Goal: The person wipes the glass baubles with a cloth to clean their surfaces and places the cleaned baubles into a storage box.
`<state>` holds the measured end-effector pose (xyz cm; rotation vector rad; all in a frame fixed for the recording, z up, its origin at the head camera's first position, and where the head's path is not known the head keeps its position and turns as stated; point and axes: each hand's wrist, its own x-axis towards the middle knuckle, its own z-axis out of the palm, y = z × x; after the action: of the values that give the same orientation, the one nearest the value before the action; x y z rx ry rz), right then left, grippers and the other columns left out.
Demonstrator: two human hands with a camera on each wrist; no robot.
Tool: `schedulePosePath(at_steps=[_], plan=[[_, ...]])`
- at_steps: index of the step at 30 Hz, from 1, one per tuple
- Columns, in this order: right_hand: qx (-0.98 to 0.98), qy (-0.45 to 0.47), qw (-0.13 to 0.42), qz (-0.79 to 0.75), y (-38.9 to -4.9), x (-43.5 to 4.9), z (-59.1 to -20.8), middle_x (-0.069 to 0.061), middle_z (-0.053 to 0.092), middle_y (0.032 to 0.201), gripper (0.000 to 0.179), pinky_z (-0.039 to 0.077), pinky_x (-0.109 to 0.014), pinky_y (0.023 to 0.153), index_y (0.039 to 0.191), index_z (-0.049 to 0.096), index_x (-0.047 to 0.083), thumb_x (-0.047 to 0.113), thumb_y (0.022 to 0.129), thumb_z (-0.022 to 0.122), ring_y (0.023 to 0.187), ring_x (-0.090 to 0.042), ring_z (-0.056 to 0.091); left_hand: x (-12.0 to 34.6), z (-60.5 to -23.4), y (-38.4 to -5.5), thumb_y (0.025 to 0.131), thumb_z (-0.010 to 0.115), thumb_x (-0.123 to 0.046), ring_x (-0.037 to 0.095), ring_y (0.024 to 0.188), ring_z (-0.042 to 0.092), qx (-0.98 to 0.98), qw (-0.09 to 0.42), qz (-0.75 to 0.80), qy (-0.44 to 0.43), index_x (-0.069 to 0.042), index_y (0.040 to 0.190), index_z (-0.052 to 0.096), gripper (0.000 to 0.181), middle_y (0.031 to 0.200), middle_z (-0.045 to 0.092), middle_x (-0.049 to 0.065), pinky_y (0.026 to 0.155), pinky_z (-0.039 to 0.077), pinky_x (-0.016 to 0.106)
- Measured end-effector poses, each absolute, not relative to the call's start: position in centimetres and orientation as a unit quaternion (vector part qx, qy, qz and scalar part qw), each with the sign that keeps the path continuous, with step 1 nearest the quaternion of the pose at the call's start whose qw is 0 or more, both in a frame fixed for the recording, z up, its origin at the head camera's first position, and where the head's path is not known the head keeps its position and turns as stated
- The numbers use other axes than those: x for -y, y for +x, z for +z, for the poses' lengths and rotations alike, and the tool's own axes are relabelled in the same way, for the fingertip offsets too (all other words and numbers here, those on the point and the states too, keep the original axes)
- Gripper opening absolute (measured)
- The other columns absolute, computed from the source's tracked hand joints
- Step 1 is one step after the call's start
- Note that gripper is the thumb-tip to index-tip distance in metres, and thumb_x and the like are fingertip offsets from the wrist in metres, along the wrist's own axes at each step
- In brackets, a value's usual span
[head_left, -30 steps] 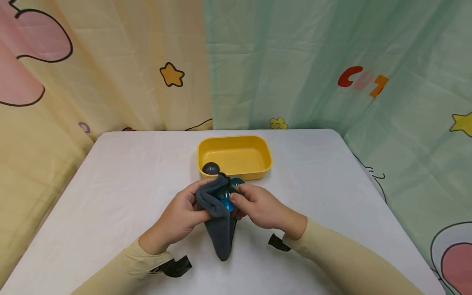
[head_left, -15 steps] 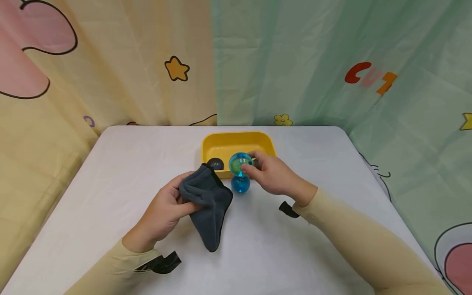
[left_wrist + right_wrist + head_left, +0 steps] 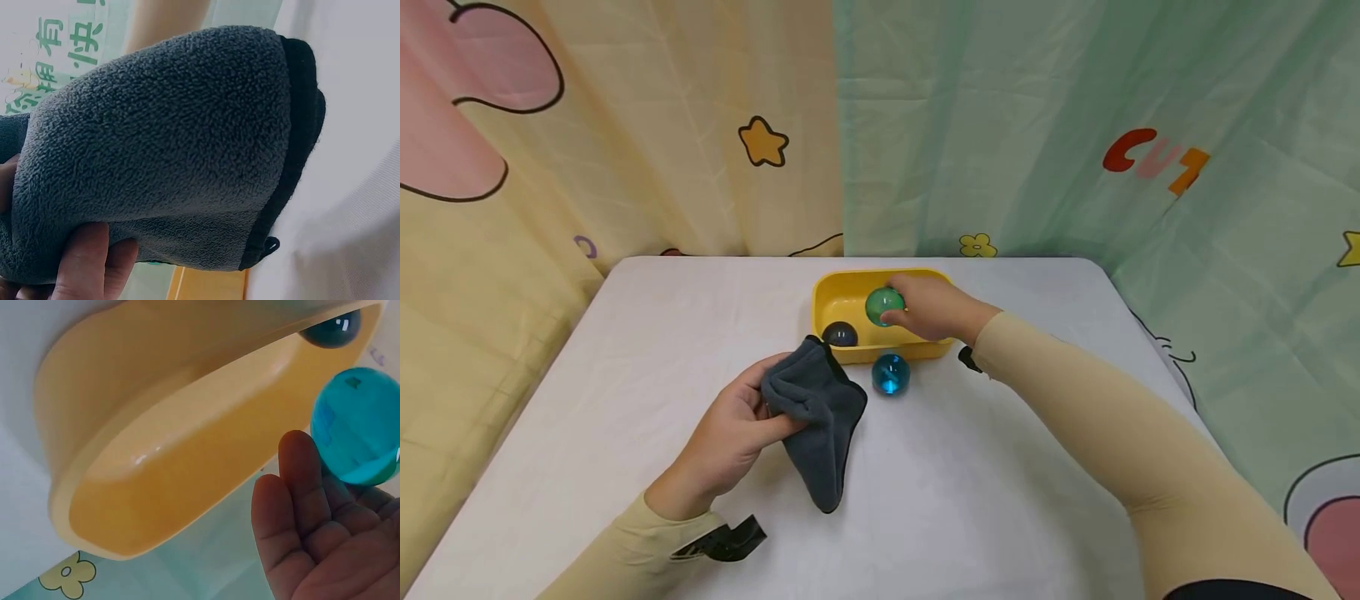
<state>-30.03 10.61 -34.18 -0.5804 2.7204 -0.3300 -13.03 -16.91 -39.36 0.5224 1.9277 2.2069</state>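
Note:
A grey cloth with a black edge hangs bunched from my left hand, pinched between thumb and fingers. Over the yellow tray, my right hand holds a clear ball that looks green against the tray and blue in the right wrist view. A dark ball lies in the tray's near left corner. Just in front of the tray, on the white tabletop, sits a blue clear ball. In the left wrist view the cloth hides most of the left hand.
The white-covered table reaches back to a patterned curtain, which also runs along both sides. A black strap sticks out from the left sleeve.
My right hand has drawn away from the cloth with the clear ball and moved forward over the tray. The cloth, in my left hand, has shifted slightly left. The blue ball now stands uncovered.

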Motion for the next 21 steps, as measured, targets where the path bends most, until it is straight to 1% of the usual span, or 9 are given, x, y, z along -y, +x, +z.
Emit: schedulePosePath(at_steps=[6, 9, 12, 16, 21], plan=[[-0.953, -0.216, 0.207, -0.056, -31.5, -9.3, -34.7, -0.007, 0.059, 0.148, 0.067, 0.049, -0.043, 0.116, 0.157, 0.042, 0.015, 0.046, 0.103, 0.065, 0.125, -0.027, 0.057, 16.7, -39.3, -13.0, 0.093, 0.07, 0.011, 0.011, 0.127, 0.067, -0.656, 0.086, 0.732, 0.164, 0.005, 0.155, 0.038, 0.07, 0.149, 0.059, 0.005, 0.098, 0.06, 0.026], [-0.946, -0.232, 0.224, -0.037, -32.2, -8.8, -34.6, -0.005, 0.056, 0.154, 0.068, 0.044, -0.045, 0.122, 0.16, 0.041, 0.016, 0.043, 0.103, 0.067, 0.133, -0.027, 0.055, 16.6, -39.3, -13.0, 0.093, 0.069, 0.012, 0.011, 0.126, 0.067, -0.655, 0.088, 0.733, 0.159, 0.006, 0.155, 0.038, 0.07, 0.148, 0.059, 0.004, 0.098, 0.06, 0.026], [-0.938, -0.254, 0.234, -0.025, -32.9, -8.7, -34.7, -0.004, 0.056, 0.154, 0.065, 0.042, -0.046, 0.124, 0.159, 0.043, 0.018, 0.039, 0.103, 0.069, 0.134, -0.026, 0.055, 16.5, -39.4, -12.9, 0.092, 0.069, 0.012, 0.011, 0.125, 0.067, -0.654, 0.09, 0.735, 0.155, 0.006, 0.155, 0.038, 0.071, 0.147, 0.06, 0.0, 0.097, 0.06, 0.025], [-0.929, -0.289, 0.233, -0.002, -33.7, -8.7, -34.9, -0.003, 0.061, 0.148, 0.057, 0.044, -0.048, 0.121, 0.153, 0.051, 0.022, 0.034, 0.102, 0.071, 0.129, -0.026, 0.057, 16.5, -39.4, -12.8, 0.092, 0.07, 0.013, 0.011, 0.125, 0.068, -0.652, 0.09, 0.736, 0.155, 0.006, 0.155, 0.038, 0.071, 0.146, 0.061, -0.001, 0.096, 0.061, 0.026], [-0.926, -0.288, 0.246, 0.007, -34.2, -8.7, -35.1, -0.004, 0.06, 0.15, 0.055, 0.043, -0.05, 0.122, 0.152, 0.054, 0.026, 0.025, 0.101, 0.073, 0.131, -0.027, 0.055, 16.4, -39.3, -12.8, 0.092, 0.07, 0.013, 0.011, 0.125, 0.068, -0.652, 0.088, 0.737, 0.155, 0.007, 0.155, 0.037, 0.071, 0.146, 0.061, -0.001, 0.097, 0.061, 0.027]])
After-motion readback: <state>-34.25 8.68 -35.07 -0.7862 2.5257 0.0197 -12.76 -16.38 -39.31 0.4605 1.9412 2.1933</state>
